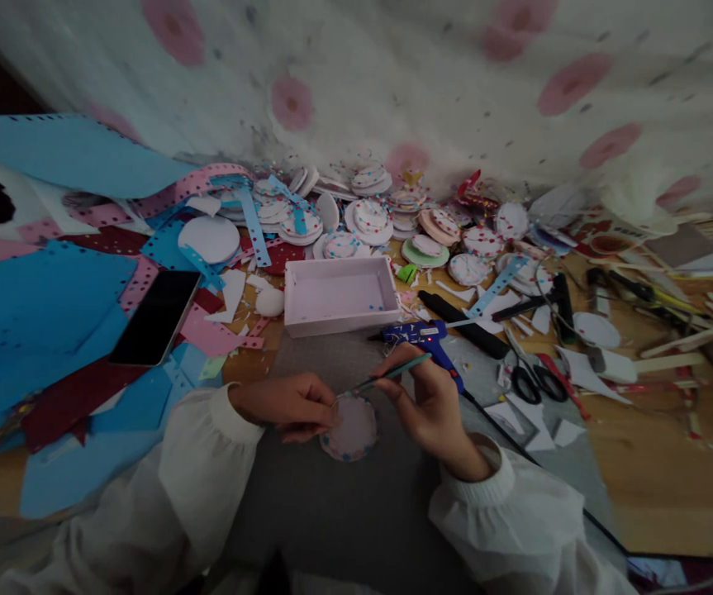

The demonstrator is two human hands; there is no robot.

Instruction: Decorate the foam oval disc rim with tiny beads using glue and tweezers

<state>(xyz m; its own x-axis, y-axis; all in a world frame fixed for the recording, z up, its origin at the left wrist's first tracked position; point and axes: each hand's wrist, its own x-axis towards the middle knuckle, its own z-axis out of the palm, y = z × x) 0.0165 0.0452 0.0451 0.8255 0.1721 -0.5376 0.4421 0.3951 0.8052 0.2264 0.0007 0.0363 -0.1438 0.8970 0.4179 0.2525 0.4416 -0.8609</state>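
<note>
**Hands at work on a dotted paper disc**

Head view: the left hand (287,405) pinches the edge of a round paper disc (349,428) on grey cloth, just below the pink tray (339,296). The right hand (430,405) grips a thin green stick (387,376), tip at the disc's rim. Blue glue gun (421,335) lies btwn tray & right hand; scissors (535,382) well right of tray, phone (156,318) to its left.

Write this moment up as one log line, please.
left hand: steadies round disc | right hand: holds thin stick, tip at disc rim | nearby: blue glue gun, pink tray, phone
</note>
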